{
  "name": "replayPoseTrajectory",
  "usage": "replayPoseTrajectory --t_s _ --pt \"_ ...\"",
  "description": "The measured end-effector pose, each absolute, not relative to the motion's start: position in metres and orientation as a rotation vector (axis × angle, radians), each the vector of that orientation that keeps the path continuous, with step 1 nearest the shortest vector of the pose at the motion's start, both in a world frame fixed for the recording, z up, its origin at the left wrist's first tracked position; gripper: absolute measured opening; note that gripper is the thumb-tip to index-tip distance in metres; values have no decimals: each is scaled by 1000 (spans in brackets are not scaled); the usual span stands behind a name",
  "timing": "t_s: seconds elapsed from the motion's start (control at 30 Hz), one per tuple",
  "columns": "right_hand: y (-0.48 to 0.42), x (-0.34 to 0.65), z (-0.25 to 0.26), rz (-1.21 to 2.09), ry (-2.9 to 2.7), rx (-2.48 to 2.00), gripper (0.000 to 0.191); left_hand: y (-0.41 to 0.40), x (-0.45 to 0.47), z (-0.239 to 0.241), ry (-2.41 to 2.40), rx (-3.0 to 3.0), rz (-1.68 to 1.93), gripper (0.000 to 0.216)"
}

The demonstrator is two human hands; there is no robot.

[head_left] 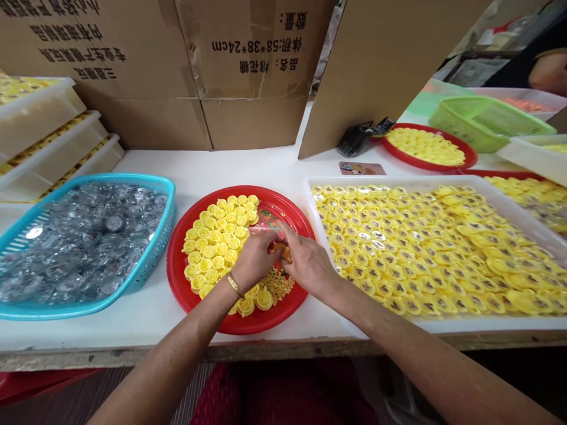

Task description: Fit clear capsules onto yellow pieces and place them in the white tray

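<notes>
My left hand (pixel 256 260), with a gold bracelet at the wrist, and my right hand (pixel 310 262) meet above a round red tray (pixel 186 301). Their fingertips are pinched together around a small yellow piece (pixel 286 252), mostly hidden by the fingers. Left of my hands, many round yellow plastic pieces (pixel 217 236) with small tabs lie face up on the tray. A heap of tiny yellowish bits (pixel 279 284) lies just below my right hand. Part of the tray's printed floor (pixel 268 219) shows beyond my fingers.
On the left stands a turquoise basket (pixel 166 218) of clear plastic domes, beside stacked white bins (pixel 39 130). A white tray (pixel 316 203) of yellow pieces with dark centres is at right. Behind are cardboard (pixel 252 124), a black tape dispenser (pixel 357 139) and a green basket (pixel 482 118).
</notes>
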State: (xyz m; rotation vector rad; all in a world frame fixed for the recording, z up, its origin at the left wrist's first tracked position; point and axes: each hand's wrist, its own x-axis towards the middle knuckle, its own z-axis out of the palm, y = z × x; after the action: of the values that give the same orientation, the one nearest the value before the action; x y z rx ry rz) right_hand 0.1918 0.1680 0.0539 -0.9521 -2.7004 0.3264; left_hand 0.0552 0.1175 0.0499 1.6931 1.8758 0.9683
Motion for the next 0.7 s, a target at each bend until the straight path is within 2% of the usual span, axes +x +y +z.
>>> replayPoseTrajectory --t_s 0.27,0.53,0.7 --pt "173 212 46 338 -2557 -1018 72 114 48 49 1887 1485 1023 28" --pt "168 205 44 426 -2531 -922 73 119 67 52 1892 1607 1070 9" --pt "167 203 40 479 -2510 -900 74 118 60 54 1887 1524 1109 14"
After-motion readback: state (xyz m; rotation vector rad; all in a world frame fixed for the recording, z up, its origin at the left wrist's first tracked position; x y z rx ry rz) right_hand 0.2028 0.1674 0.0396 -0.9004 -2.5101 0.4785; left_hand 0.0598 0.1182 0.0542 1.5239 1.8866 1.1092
